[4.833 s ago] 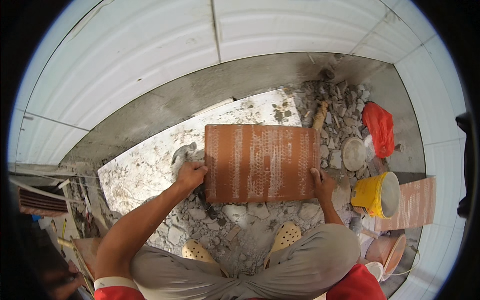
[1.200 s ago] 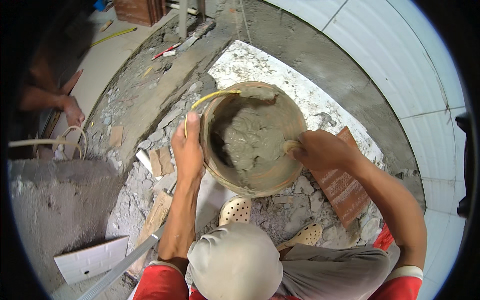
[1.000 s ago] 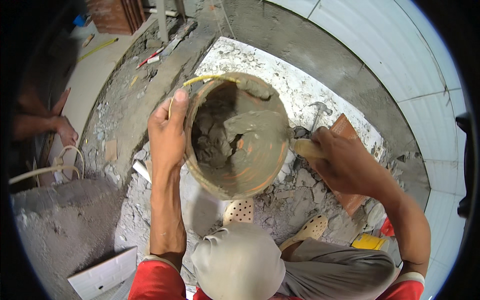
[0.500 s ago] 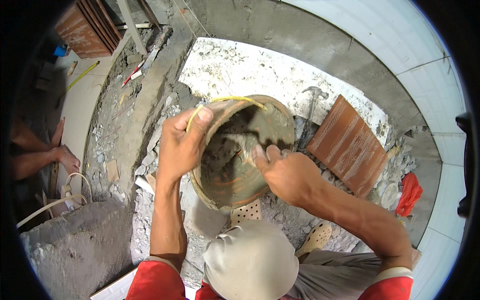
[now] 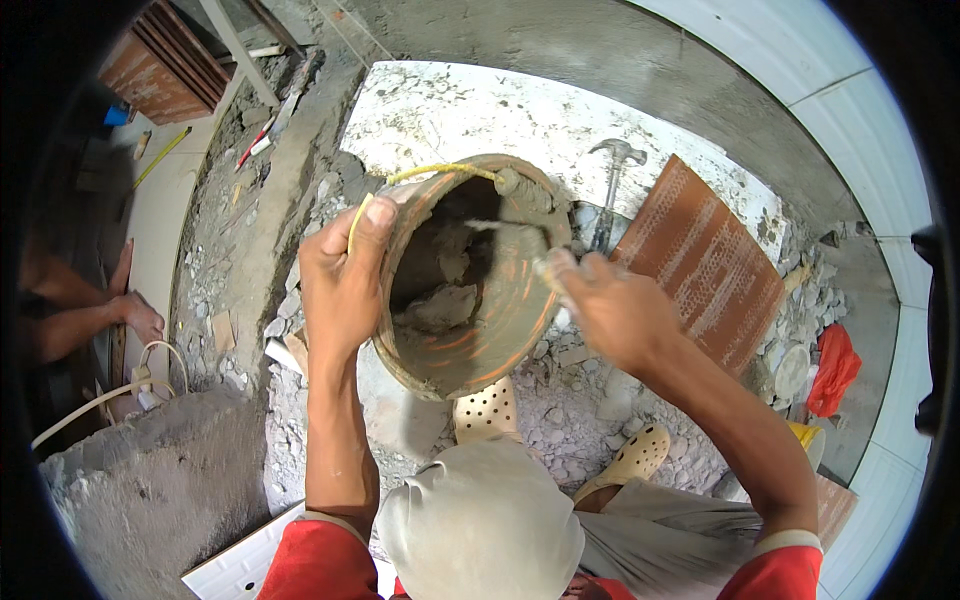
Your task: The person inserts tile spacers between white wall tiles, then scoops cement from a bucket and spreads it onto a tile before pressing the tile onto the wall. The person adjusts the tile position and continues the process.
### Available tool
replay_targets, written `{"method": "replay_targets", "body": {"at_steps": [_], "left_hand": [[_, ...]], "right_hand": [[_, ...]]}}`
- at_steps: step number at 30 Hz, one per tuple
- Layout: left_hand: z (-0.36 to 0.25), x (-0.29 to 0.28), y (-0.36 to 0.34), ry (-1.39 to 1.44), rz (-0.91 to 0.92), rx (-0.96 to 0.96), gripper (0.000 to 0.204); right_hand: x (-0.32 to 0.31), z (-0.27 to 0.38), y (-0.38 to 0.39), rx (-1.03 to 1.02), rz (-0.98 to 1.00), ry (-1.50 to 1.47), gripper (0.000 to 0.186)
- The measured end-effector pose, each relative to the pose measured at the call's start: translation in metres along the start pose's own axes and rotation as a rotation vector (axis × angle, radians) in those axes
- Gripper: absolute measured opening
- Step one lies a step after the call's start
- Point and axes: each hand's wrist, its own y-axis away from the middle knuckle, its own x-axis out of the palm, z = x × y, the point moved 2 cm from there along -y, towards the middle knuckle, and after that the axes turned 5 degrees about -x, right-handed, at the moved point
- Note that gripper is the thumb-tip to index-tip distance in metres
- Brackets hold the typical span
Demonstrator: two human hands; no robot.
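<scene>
Head view: your left hand (image 5: 345,265) pinches curved yellow handle (image 5: 430,170), right hand (image 5: 622,312) grips metal-shanked trowel (image 5: 505,226), grey mortar (image 5: 440,309) now seemingly gathered leftward.

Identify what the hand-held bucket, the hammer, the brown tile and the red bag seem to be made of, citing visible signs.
Bucket: probably plastic; orange streaks show through smeared grey mix.
Hammer: head likely metal, grey and hard-edged; the dark grip's material is unclear.
Brown tile: likely fired clay, matte, with whitish patterned bands.
Red bag: thin plastic, apparently, crumpled with slight sheen.
</scene>
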Motion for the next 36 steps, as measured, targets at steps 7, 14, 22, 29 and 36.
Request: {"method": "replay_targets", "body": {"at_steps": [7, 14, 22, 29, 36], "left_hand": [[0.003, 0.0, 0.019, 0.035, 0.006, 0.064, 0.039], [0.003, 0.001, 0.039, -0.001, -0.126, 0.063, 0.036], [0.007, 0.022, 0.072, -0.127, -0.209, 0.219, 0.037], [0.027, -0.01, 0.08, -0.12, -0.274, 0.272, 0.042], [0.031, -0.028, 0.079, -0.104, -0.291, 0.176, 0.048]], "right_hand": [[0.041, 0.002, 0.007, -0.229, 0.144, 0.083, 0.057], [0.008, -0.026, 0.043, -0.067, -0.021, 0.017, 0.035], [0.038, -0.014, -0.008, 0.084, 0.134, -0.136, 0.032], [0.057, -0.008, -0.028, -0.042, 0.356, -0.362, 0.043], [0.075, 0.013, -0.034, -0.114, 0.331, -0.475, 0.049]]}}
